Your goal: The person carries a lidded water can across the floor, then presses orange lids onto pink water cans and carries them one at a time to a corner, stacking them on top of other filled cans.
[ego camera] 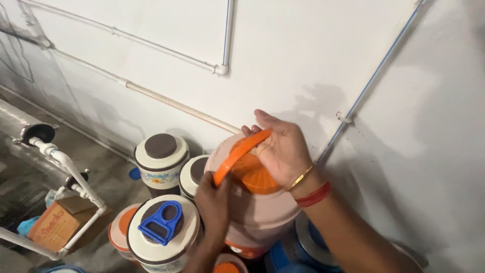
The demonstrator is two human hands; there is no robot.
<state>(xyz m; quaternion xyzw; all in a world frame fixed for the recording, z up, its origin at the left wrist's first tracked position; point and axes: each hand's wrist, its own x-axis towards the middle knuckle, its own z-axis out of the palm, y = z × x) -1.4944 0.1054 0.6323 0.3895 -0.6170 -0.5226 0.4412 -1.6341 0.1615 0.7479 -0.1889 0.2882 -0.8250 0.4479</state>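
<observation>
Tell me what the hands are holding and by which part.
Both hold the orange handle of the pink jug: the right hand at its upper end, the left hand at its lower end.

Jugs crowd the pink jug [262, 212] from seven to ten o'clock: blue-handled jug [162, 227], brown-lidded jug [160, 161]; wall [313, 50] closes twelve to three; open floor [108, 174] lies at nine o'clock

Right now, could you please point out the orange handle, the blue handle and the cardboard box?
orange handle [241, 150], head view, middle of the strap.
blue handle [160, 222], head view, its loop.
cardboard box [56, 228], head view, top face.
</observation>
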